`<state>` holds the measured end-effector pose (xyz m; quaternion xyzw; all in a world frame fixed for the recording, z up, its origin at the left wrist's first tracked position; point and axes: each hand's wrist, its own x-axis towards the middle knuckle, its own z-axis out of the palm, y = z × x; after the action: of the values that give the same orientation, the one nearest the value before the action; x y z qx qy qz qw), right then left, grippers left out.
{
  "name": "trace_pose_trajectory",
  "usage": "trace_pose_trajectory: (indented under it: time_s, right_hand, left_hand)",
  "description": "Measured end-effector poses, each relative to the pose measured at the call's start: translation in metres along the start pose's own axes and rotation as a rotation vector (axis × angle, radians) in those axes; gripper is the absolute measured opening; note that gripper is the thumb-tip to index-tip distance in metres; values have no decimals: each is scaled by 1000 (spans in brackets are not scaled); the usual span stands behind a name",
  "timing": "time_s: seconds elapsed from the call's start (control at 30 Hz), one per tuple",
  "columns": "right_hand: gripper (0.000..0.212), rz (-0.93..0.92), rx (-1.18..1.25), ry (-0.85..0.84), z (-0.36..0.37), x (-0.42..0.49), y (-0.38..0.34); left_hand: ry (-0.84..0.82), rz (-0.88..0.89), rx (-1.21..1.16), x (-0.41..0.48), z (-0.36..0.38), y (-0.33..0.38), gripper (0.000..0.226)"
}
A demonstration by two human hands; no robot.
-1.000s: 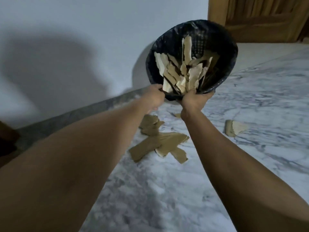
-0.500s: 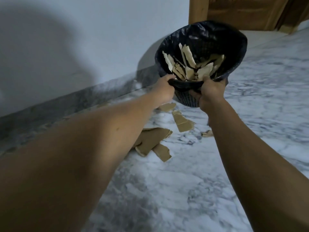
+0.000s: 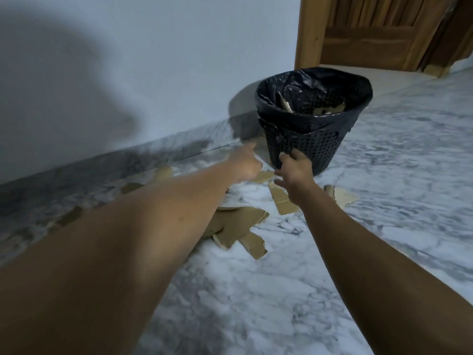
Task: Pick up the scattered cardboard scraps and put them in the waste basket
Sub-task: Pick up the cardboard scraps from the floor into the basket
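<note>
Head view: basket now stands upright on floor, released from my grip. Right hand loose, empty; left hand blurred, cannot tell. Scraps remain to collect.

The waste basket stands near the wall, scraps strewn before it; open floor rightward.

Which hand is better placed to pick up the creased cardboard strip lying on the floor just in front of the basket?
Right. The right hand hangs almost directly over the strip and holds nothing. The left hand is off to the side, nearer the wall, and would have to cross over.
</note>
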<state>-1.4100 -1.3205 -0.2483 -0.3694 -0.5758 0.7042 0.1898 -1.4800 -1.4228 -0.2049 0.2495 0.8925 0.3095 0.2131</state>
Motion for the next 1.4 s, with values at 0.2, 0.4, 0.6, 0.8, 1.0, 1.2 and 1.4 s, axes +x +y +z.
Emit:
trace_pose_trajectory:
  time_s: [0.2,0.4,0.6,0.8,1.0,1.2,1.4]
  right_hand:
    - [70,-149,-584,-414,58,-64,0]
    - [70,-346,-989,-647,106,-146,-40]
    - [66,-391,-1161,-586,182,-188,-56]
    - [65,-560,-1422,-660,320,-245,-68]
    - [58,-709,-1785,-789,430,-286,-70]
    - [55,-722,-2062,-854,489,-293,-62]
    - [54,-748,-1969,-983,526,-283,-4]
  left_hand:
    - [-3,-72,284,-44,-71,-57,68]
    - [-35,-184,422,-87,-158,-118,69]
    - [28,-216,407,-131,-226,-212,74]
    - [96,-303,314,-181,-300,-317,58]
    - [-29,-374,162,-210,-333,-371,15]
    - [-29,-286,264,-209,-339,-394,48]
    - [-136,-330,431,-227,-331,-469,51]
